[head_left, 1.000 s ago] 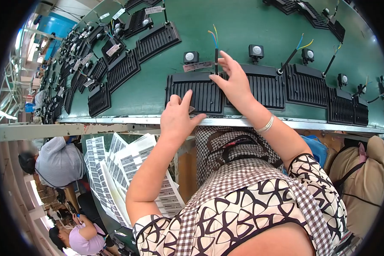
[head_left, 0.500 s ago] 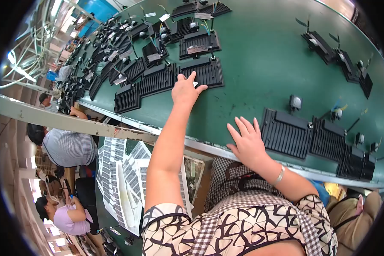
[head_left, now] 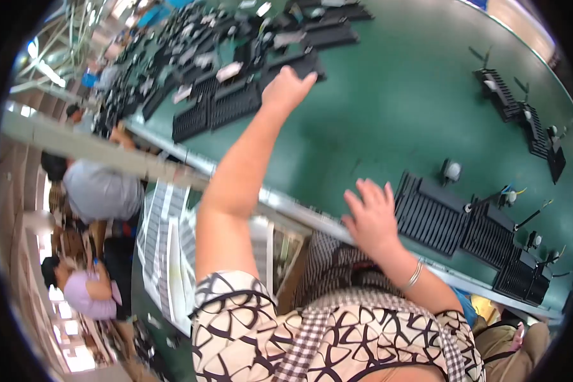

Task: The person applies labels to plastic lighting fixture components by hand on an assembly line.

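Note:
My left hand reaches far out at the upper left, its fingers curled at the near edge of a black ridged panel; its fingertips are partly hidden and blurred. Nearer to my body, my right hand is empty with its fingers spread, over the green table near its front edge. Just right of it lies a larger ridged panel, with a small sensor lamp at its far side. Two more ridged panels lie left of my left hand.
Many black lamp units crowd the table's far left. Others stand in a row at the right. Printed sheets lie below a metal rail. Two people sit at the left.
My left hand has gone from lying spread on the panel to curling at its near edge, and the panel is shifted away from its neighbours. The view has turned slightly.

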A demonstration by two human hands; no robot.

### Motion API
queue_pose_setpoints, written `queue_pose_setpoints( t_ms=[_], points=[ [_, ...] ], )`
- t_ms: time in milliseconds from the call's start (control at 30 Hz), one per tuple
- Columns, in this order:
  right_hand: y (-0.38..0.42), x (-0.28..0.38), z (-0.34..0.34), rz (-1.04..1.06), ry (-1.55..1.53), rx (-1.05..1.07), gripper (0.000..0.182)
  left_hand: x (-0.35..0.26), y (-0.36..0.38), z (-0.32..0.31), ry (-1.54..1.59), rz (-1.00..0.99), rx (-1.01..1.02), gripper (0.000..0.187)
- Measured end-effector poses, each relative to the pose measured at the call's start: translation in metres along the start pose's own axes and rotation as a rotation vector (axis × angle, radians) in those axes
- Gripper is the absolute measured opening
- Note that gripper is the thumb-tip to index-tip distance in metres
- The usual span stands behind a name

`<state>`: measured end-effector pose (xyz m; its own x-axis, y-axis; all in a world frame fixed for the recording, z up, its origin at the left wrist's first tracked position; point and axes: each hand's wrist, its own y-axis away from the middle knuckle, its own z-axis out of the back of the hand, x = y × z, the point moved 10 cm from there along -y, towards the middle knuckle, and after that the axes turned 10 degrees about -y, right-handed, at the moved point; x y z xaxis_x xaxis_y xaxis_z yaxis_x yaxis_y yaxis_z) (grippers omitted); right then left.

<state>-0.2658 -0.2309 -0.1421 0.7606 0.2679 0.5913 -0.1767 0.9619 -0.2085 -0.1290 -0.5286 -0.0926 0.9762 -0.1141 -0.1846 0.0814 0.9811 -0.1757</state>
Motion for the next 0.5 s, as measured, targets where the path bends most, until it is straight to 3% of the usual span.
queue_pose_setpoints(
  t_ms=[67,100,200,267,333,367,400,500],
  points=[
    [0.0,0.003,0.001,0.036,0.033,-0.034,0.047,0.027,0.04,0.007,0.388,0.008,0.237,0.05],
    [0.0,0.004,0.001,0.044,0.055,-0.045,0.046,0.024,0.099,0.048,0.449,0.146,0.446,0.04],
    [-0.001,0.01,0.001,0.067,0.045,-0.111,0.038,0.077,0.18,0.085,0.792,0.068,0.451,0.02],
    [0.0,0.049,0.012,0.211,-0.058,-0.193,0.025,0.109,0.245,0.116,0.763,0.144,0.493,0.016],
    [0.002,0.103,0.002,0.383,-0.216,-0.132,0.022,0.156,0.295,0.12,0.87,0.213,0.377,0.017],
    [0.003,0.133,-0.008,0.465,-0.262,-0.06,0.018,0.181,0.317,0.117,0.745,0.297,0.34,0.019],
    [0.006,0.164,-0.019,0.567,-0.281,0.012,0.015,0.208,0.333,0.11,0.744,0.281,0.185,0.02],
    [0.009,0.233,-0.075,0.718,-0.259,0.246,0.021,0.239,0.362,0.121,0.263,0.259,0.054,0.021]
  ],
)
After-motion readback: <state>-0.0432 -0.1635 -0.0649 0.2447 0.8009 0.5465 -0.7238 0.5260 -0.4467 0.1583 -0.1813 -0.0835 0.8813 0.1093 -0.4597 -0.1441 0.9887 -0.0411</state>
